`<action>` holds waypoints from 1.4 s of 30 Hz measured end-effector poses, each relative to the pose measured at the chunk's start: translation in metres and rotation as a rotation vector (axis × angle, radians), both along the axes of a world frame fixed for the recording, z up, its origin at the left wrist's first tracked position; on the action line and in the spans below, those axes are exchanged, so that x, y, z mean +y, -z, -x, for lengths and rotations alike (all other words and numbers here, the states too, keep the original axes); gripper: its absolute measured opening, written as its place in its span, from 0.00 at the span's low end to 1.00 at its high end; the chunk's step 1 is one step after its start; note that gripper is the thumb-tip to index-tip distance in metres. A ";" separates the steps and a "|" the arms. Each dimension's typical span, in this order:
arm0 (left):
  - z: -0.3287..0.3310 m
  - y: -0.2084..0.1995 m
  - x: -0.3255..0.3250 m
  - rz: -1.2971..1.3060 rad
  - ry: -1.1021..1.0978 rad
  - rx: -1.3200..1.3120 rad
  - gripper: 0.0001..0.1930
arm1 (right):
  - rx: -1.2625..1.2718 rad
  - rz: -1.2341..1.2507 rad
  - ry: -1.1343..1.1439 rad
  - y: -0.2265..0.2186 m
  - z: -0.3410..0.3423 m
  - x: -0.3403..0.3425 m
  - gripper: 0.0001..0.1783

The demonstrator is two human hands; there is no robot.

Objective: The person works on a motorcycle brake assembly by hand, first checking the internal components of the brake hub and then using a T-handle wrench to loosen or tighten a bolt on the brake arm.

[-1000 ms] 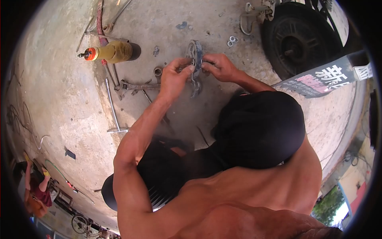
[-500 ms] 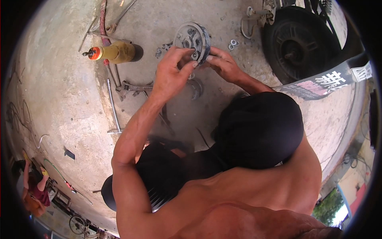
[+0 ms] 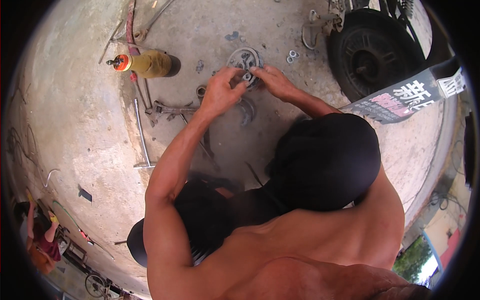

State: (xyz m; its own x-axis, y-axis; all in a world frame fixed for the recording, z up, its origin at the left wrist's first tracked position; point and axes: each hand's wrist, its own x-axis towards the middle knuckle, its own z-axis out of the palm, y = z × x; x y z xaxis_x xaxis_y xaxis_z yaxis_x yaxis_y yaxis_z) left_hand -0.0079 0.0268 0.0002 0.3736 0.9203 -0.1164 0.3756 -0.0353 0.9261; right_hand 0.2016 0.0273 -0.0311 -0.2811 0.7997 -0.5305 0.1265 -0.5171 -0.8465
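Note:
A round grey metal brake plate with small parts on its face lies low at the floor in front of me, facing up. My left hand grips its near left rim, thumb and fingers curled around a small round fitting there. At the near right rim is my right hand, its thumb on the plate's face and its other fingers mostly hidden. A curved grey brake shoe rests on the floor just below the plate.
An adjustable wrench and a T-handle wrench lie to the left. Beyond them stands or lies a yellowish bottle with an orange cap. Metal rings and a black wheel are at the right. Another person is far left.
The brake plate has gone from tilted up on its edge to lying flatter and lower. My right hand has shifted from its outer side to its face; my left hand stays at the near rim.

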 end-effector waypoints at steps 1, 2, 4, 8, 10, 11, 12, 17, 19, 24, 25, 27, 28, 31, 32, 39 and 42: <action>-0.001 -0.001 -0.002 0.037 -0.026 0.018 0.16 | -0.002 0.002 0.000 0.000 -0.001 -0.001 0.27; -0.002 -0.001 -0.004 0.073 -0.051 0.036 0.16 | -0.023 0.001 -0.011 0.000 -0.003 -0.003 0.27; -0.002 0.003 -0.004 0.169 -0.117 0.010 0.17 | -0.043 -0.003 -0.023 -0.001 -0.006 -0.004 0.27; 0.006 0.009 -0.006 0.278 -0.137 -0.002 0.17 | -0.101 0.013 -0.115 -0.001 -0.015 -0.008 0.27; 0.006 0.007 -0.008 0.275 -0.111 0.033 0.17 | -0.159 0.023 -0.178 -0.010 -0.018 -0.008 0.26; 0.006 0.006 -0.009 0.268 -0.090 0.070 0.17 | -0.177 0.010 -0.207 -0.014 -0.019 -0.008 0.27; 0.006 0.010 -0.011 0.269 -0.087 0.069 0.17 | -0.195 -0.008 -0.237 -0.020 -0.018 -0.007 0.27; -0.001 0.011 -0.019 0.271 -0.032 0.073 0.16 | -0.167 0.037 -0.233 -0.015 -0.022 -0.010 0.26; -0.002 0.009 -0.021 0.264 -0.046 0.070 0.16 | -0.143 0.050 -0.218 -0.011 -0.021 -0.009 0.26; -0.007 0.009 -0.030 0.238 -0.128 0.061 0.16 | -0.159 -0.002 -0.239 -0.015 -0.017 -0.008 0.25; -0.009 0.006 -0.031 0.249 -0.155 0.041 0.15 | -0.159 -0.001 -0.238 -0.014 -0.017 -0.008 0.25; -0.013 0.006 -0.033 0.259 -0.182 0.022 0.15 | -0.173 -0.045 -0.246 -0.010 -0.017 -0.011 0.24; -0.015 0.007 -0.034 0.251 -0.213 0.002 0.16 | -0.172 -0.046 -0.246 -0.004 -0.017 -0.013 0.24; -0.022 0.003 -0.036 0.260 -0.255 -0.006 0.15 | -0.195 -0.102 -0.248 0.003 -0.015 -0.019 0.22; -0.024 0.001 -0.038 0.277 -0.266 0.007 0.15 | -0.180 -0.192 -0.223 0.001 -0.014 -0.024 0.21; -0.036 -0.008 -0.052 0.265 -0.311 0.098 0.14 | -0.160 -0.332 -0.227 -0.015 -0.013 -0.034 0.21; -0.037 -0.011 -0.054 0.281 -0.316 0.148 0.14 | -0.169 -0.297 -0.225 -0.020 -0.013 -0.033 0.20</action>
